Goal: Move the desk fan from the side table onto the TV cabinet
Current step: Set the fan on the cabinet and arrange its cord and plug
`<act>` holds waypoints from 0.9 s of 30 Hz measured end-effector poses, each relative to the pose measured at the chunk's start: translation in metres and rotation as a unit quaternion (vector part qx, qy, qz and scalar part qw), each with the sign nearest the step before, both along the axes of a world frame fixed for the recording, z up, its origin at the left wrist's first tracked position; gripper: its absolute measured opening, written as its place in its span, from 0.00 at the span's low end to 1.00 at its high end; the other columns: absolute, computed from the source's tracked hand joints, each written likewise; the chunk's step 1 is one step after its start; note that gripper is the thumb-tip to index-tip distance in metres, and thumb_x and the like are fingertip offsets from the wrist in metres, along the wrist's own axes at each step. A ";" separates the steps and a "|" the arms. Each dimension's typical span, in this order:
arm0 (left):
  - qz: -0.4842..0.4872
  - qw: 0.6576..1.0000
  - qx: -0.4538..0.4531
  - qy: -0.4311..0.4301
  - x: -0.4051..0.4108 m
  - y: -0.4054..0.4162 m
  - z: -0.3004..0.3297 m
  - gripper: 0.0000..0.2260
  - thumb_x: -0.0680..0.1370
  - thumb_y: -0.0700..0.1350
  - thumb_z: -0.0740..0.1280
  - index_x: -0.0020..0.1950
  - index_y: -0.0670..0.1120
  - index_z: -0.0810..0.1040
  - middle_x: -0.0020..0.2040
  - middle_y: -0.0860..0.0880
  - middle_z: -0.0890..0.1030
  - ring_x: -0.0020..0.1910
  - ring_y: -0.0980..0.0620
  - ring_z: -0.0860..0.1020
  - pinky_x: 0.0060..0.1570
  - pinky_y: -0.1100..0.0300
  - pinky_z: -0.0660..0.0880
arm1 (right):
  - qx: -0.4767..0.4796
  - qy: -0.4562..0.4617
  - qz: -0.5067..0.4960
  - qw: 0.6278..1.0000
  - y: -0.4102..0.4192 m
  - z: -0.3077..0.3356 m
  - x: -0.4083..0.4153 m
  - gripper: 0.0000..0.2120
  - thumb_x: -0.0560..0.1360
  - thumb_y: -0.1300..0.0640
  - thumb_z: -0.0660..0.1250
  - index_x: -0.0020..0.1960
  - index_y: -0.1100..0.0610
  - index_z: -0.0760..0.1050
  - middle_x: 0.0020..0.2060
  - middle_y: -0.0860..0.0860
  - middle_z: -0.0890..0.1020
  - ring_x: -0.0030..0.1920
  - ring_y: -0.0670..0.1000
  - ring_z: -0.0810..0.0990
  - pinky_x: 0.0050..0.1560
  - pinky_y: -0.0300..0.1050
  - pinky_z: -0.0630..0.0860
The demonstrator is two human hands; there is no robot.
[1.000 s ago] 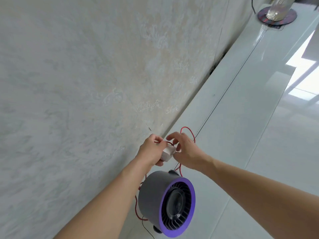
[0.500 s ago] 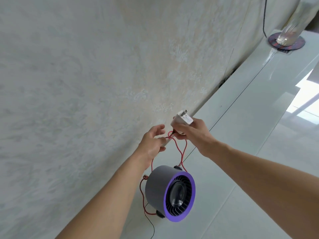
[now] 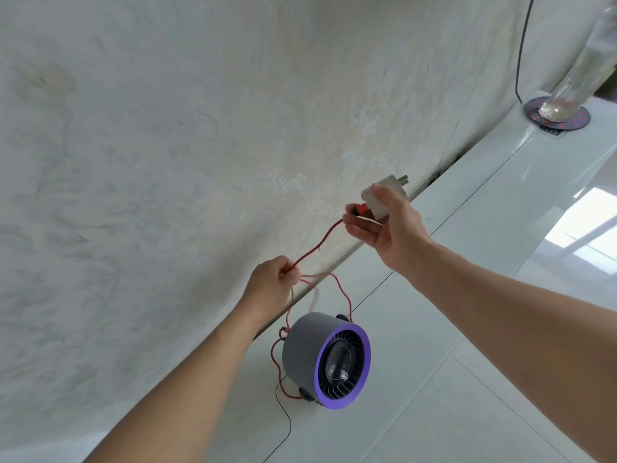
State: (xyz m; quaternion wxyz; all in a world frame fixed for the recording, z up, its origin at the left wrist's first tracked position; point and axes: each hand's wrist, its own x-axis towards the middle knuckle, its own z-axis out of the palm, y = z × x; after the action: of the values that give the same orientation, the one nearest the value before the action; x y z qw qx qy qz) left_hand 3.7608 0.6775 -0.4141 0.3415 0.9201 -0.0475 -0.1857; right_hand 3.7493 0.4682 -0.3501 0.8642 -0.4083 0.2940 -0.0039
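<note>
Pinching the red cable point(image 3: 317, 247) in my left hand point(image 3: 272, 282), right hand point(image 3: 387, 228) gripping the white plug adapter point(image 3: 384, 195), I should untangle slack gently beside the desk fan point(image 3: 329, 360).

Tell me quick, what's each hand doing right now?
Left hand: closed, pinching the red cord.
Right hand: closed around the white plug adapter.

We see the glossy cabinet top point(image 3: 484, 248) lying bare between the desk fan point(image 3: 325, 360) and the far glass vase point(image 3: 567, 95) on its round mat point(image 3: 557, 117), leaving open room there. The textured wall point(image 3: 167, 162) closes the left side just behind the fan. Red cable point(image 3: 317, 248) loops between our hands and around the fan's rear, with a thin black wire point(image 3: 283, 416) crossing the surface in front.
</note>
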 end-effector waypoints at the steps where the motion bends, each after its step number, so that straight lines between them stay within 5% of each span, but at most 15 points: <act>1: 0.011 1.000 0.019 -0.018 0.000 0.007 0.000 0.07 0.81 0.45 0.62 0.44 0.47 0.76 0.43 0.49 0.81 0.43 0.49 0.77 0.39 0.63 0.70 | 0.002 0.002 -0.009 1.000 -0.001 0.003 0.000 0.16 0.76 0.56 0.67 0.59 0.65 0.72 0.42 0.62 0.83 0.36 0.58 0.85 0.37 0.49 0.85; 4: 0.048 0.987 0.130 -0.076 -0.003 0.028 -0.003 0.08 0.82 0.46 0.60 0.44 0.48 0.74 0.42 0.51 0.78 0.42 0.47 0.75 0.38 0.58 0.68 | 0.013 0.002 -0.038 0.999 -0.003 0.010 -0.001 0.16 0.76 0.55 0.67 0.59 0.64 0.72 0.41 0.62 0.81 0.35 0.58 0.84 0.35 0.48 0.83; 10: 0.106 0.982 0.143 -0.060 -0.026 0.065 -0.012 0.09 0.82 0.45 0.59 0.43 0.45 0.73 0.39 0.49 0.78 0.38 0.48 0.73 0.34 0.56 0.66 | -0.029 0.022 -0.038 0.999 -0.008 0.016 -0.002 0.12 0.75 0.52 0.67 0.51 0.61 0.74 0.39 0.60 0.81 0.32 0.54 0.81 0.33 0.45 0.81; 21: 0.169 0.984 -0.014 0.048 -0.088 0.123 0.000 0.12 0.77 0.46 0.66 0.36 0.44 0.80 0.33 0.43 0.81 0.30 0.48 0.72 0.35 0.56 0.72 | -0.256 0.125 0.080 0.955 0.003 0.018 -0.038 0.11 0.72 0.52 0.69 0.46 0.60 0.74 0.30 0.56 0.78 0.26 0.50 0.69 0.30 0.42 0.68; 27: 0.123 0.979 -0.118 0.113 -0.142 0.099 0.037 0.12 0.82 0.42 0.63 0.43 0.38 0.82 0.34 0.46 0.81 0.32 0.50 0.75 0.34 0.59 0.75 | -0.308 0.098 0.192 0.927 0.012 0.035 -0.076 0.11 0.73 0.54 0.70 0.47 0.61 0.75 0.29 0.54 0.77 0.26 0.50 0.74 0.36 0.49 0.82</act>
State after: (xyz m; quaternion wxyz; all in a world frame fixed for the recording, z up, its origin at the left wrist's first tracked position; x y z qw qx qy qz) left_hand 3.6187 0.7763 -0.3774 0.4709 0.8454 0.0830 -0.2382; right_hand 3.6735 0.4803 -0.3155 0.6467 -0.7015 0.2777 0.1121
